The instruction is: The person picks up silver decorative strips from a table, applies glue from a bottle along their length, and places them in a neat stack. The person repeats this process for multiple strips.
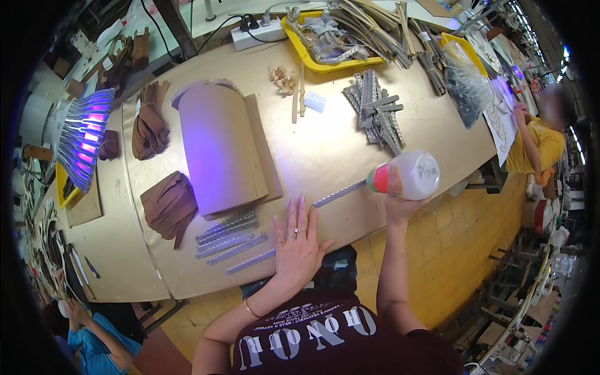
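Observation:
My left hand lies flat on the paper-covered table, fingers stretched and a little apart. Its fingertips are beside the near end of a grey braided strip. With my right hand I grip a translucent white squeeze bottle, tipped on its side. The red and green cap points left, at the strip's other end; whether the tip touches it I cannot tell. Left of my left hand, several more grey strips lie in a loose row. A pile of similar strips lies further back.
A curved brown card sheet stands left of centre, beside brown strap bundles. A yellow tray and a power strip sit at the back. A purple-lit lamp is at left. Co-workers are at right and lower left.

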`<state>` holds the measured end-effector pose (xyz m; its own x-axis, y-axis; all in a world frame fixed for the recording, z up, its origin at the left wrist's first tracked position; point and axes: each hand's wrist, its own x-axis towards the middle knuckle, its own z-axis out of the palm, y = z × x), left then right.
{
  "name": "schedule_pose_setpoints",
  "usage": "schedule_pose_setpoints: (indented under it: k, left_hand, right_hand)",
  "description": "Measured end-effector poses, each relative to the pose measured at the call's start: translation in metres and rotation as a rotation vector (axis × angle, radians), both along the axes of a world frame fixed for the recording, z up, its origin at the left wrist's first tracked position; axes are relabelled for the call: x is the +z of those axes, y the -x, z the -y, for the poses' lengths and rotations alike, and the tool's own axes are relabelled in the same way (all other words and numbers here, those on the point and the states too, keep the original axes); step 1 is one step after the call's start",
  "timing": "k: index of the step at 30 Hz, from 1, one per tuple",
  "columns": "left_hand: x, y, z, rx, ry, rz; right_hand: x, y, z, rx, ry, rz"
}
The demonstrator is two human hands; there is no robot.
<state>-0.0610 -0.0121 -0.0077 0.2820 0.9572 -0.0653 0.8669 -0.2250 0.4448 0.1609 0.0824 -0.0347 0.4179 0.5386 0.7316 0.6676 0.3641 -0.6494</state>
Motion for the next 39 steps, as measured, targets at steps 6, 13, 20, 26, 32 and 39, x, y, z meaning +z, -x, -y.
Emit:
schedule_pose_setpoints:
  k: [6, 13, 20, 26, 32, 39]
  left_hand:
    - [0.001, -0.001, 0.000, 0.004, -0.014, -0.023]
    - [0.002, -0.001, 0.000, 0.023, -0.054, -0.070]
    - [0.002, 0.000, 0.000, 0.014, -0.065, -0.075]
    - [0.001, 0.005, -0.006, 0.008, -0.133, -0.004]
    - [-0.005, 0.006, -0.031, 0.007, -0.376, 0.103]
    - [-0.004, -0.015, -0.054, -0.172, -0.422, -0.241]
  right_hand:
    - [-0.036, 0.045, 0.033, 0.264, 0.302, -0.096]
    - [-0.023, 0.064, 0.041, 0.289, 0.326, -0.091]
    - [0.012, 0.007, -0.003, -0.067, -0.046, 0.115]
    - [0.024, -0.022, -0.016, -0.087, 0.033, -0.679]
    - [0.001, -0.060, -0.006, 0.477, 0.027, -1.543]
    - [-0.011, -0.083, -0.003, 0.919, 0.089, -1.539]
